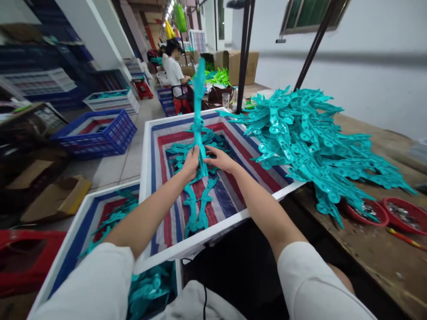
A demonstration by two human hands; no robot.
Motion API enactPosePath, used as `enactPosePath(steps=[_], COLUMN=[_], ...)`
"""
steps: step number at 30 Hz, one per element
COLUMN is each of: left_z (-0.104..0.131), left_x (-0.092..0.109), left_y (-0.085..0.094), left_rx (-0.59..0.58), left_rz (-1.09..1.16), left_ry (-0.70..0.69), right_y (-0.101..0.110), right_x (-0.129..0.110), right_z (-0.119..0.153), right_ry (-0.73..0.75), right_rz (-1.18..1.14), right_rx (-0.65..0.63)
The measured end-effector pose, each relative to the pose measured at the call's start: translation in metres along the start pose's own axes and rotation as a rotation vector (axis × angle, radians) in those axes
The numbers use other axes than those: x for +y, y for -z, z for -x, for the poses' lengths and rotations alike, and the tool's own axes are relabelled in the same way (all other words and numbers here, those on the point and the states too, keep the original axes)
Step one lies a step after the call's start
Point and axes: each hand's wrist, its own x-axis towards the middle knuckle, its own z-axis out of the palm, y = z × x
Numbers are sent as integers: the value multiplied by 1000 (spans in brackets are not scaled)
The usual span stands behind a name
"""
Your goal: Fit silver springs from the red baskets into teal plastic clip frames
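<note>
A long teal plastic piece (198, 98) stands upright over a white-rimmed crate (230, 218) lined with red, white and blue striped cloth. My left hand (191, 164) grips its lower part from the left, fingers closed around it. On the right side, my right hand (218, 159) has its fingers apart, with fingertips at or very near the piece; contact is hard to tell. Beneath both hands, more teal pieces lie in the crate, and a pair of them (197, 206) rests on the cloth nearer to me.
A large heap of teal parts (300, 129) covers the wooden table (370, 262) at right, beside red bowls (405, 214) of small metal bits. Blue basket (96, 133) stands at left. A person (175, 71) in white sits farther back.
</note>
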Motion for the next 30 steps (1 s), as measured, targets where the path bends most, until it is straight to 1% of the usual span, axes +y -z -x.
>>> enactPosePath(steps=[2, 4, 5, 7, 8, 9, 10, 12, 13, 15, 16, 18, 20, 22, 24, 26, 27, 28, 30], left_z=[10, 18, 21, 24, 25, 25, 25, 24, 23, 22, 21, 21, 21, 21, 19, 16, 13, 10, 3], left_x=[11, 17, 19, 18, 17, 16, 15, 16, 18, 22, 24, 28, 30, 31, 30, 27, 26, 24, 24], left_y=[3, 0, -3, -9, -12, -14, -15, -12, -9, -2, 1, 3, 3, 2, 1, 3, 5, 7, 12], left_rx=[1, -16, 11, 81, 84, 59, 10, -110, -160, -220, -233, -233, -201, -159, -139, -137, -134, -126, -83], left_rz=[67, 61, 59, 101, 144, 193, 232, 248, 225, 166, 152, 153, 157, 147, 154, 170, 175, 178, 193], left_ry=[-46, -35, -29, -27, -36, -60, -95, -159, -169, -143, -118, -81, -72, -76, -75, -61, -58, -61, -96], right_y=[0, 1, 1, -2, -4, -6, -7, -4, 0, 9, 13, 18, 15, 8, 2, -1, 0, 1, 6], right_x=[-2, -3, -2, 1, 4, 6, 9, 13, 15, 17, 17, 17, 17, 17, 16, 14, 12, 9, 3], right_z=[0, 0, 0, -1, -1, -1, -2, -4, -5, -6, -7, -9, -11, -13, -15, -15, -14, -13, -8], right_ry=[52, 100, 146, 266, 316, 348, 363, 375, 388, 439, 459, 460, 428, 407, 393, 350, 322, 290, 194], right_rz=[1, 85, 148, 330, 437, 541, 630, 701, 681, 562, 476, 308, 194, 131, 36, -125, -211, -282, -350], right_rx=[98, 190, 184, 93, 43, 9, 1, 22, 14, -22, -31, -9, 50, 121, 245, 381, 427, 451, 446])
